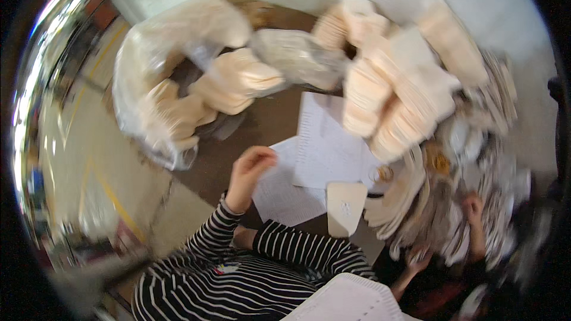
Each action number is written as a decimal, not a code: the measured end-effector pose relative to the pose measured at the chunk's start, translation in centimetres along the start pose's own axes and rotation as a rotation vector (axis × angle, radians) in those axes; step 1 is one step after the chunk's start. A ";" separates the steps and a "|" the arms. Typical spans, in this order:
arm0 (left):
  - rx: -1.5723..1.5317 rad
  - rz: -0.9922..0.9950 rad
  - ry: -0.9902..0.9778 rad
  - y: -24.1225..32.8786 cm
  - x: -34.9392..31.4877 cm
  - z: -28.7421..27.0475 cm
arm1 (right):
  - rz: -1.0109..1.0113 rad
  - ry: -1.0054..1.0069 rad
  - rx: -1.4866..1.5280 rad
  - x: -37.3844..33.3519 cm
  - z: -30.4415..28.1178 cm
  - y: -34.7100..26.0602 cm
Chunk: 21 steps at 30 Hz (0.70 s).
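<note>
My left hand (251,175) is raised over the table beside the printed white sheets (291,196), its fingers curled toward the thumb. Nothing shows between them. My right arm crosses in front of my striped shirt. My right hand (242,238) is close under the left forearm, mostly hidden by the sleeves, so its fingers cannot be seen. To the right of the sheets lies a cream flat piece (346,205) with rounded corners and a small dark marking. A white piece (351,300) with rows of small marks shows at the lower edge.
Stacks of cream shaped pieces (392,92) rise at the back right; more cream pieces (238,80) lie by clear plastic bags (134,77) at the left. Greyish strips (431,214) are heaped at the right, where a co-worker's hands (473,207) are. A walkway (101,160) runs far left.
</note>
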<state>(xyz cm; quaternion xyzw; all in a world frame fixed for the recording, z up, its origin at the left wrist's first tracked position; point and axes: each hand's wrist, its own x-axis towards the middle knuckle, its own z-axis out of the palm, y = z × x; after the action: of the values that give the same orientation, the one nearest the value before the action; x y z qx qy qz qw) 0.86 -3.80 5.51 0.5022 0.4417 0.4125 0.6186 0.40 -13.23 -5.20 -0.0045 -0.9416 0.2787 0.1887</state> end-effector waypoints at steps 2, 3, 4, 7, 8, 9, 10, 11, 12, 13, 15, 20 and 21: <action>-0.216 0.007 0.226 1.7 0.7 0.2 | 0.005 -0.027 -0.016 1.2 1.3 0.4; -0.236 0.023 0.310 0.9 1.6 -0.5 | 0.030 -0.041 -0.019 1.4 1.8 0.8; -0.245 0.042 0.410 -0.2 2.5 -2.3 | 0.051 -0.056 -0.008 1.7 2.0 1.0; -0.465 0.043 0.249 -4.7 6.9 -14.1 | 0.198 -0.156 0.044 0.2 3.4 1.7; -0.540 0.013 0.244 -4.4 8.0 -17.4 | 0.214 -0.186 0.070 0.0 3.9 1.6; -0.569 -0.079 0.343 -3.1 9.8 -17.7 | 0.261 -0.188 0.090 -0.4 4.0 1.7; -0.561 -0.161 0.371 -2.3 11.5 -18.2 | 0.298 -0.180 0.103 -0.7 3.9 2.0; -0.555 -0.245 0.396 -1.4 13.2 -18.7 | 0.334 -0.168 0.104 -1.0 3.6 2.2; -0.524 -0.313 0.353 -0.9 14.6 -20.2 | 0.361 -0.162 0.104 -1.3 3.2 2.3; -0.482 -0.393 0.295 -0.5 16.5 -20.0 | 0.394 -0.143 0.105 -1.5 2.8 2.5; -0.426 -0.355 0.270 0.2 17.4 -19.1 | 0.421 -0.137 0.112 -1.7 2.6 2.6; 0.010 -0.026 0.063 -1.0 20.5 -21.3 | 0.424 -0.119 0.109 -1.9 1.9 2.5; -0.114 -0.061 0.120 -1.1 20.8 -20.3 | 0.424 -0.120 0.107 -2.1 1.8 2.6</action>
<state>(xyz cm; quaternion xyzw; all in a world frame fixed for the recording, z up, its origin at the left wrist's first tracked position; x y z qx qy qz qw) -12.97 21.07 -0.43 0.4268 0.4689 0.4474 0.6308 1.52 -12.21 -8.68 -0.1757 -0.9129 0.3617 0.0696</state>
